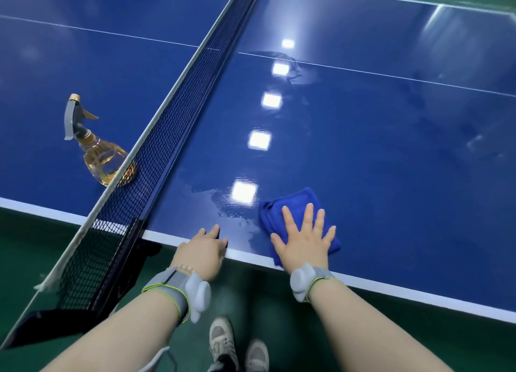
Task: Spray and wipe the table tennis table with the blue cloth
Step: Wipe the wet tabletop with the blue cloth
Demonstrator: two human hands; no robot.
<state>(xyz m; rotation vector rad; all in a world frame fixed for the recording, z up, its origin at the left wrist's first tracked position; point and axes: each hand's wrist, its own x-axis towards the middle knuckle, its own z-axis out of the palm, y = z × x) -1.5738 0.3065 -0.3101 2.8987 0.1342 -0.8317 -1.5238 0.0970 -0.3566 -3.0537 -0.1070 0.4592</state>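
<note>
Left of the net [167, 125], the bottle [97, 151] is standing untouched. The left hand [203, 250] is gripping the near edge of the table [377, 148], beside a wet patch [220, 206]. The right hand [304, 241], fingers spread, is pressing the cloth [291, 201] flat, with wiping looking far from finished.

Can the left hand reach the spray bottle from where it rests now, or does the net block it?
Probably not directly. The left hand rests at the table edge on one side of the net, and the spray bottle stands beyond it. Reaching over the net looks possible.
</note>
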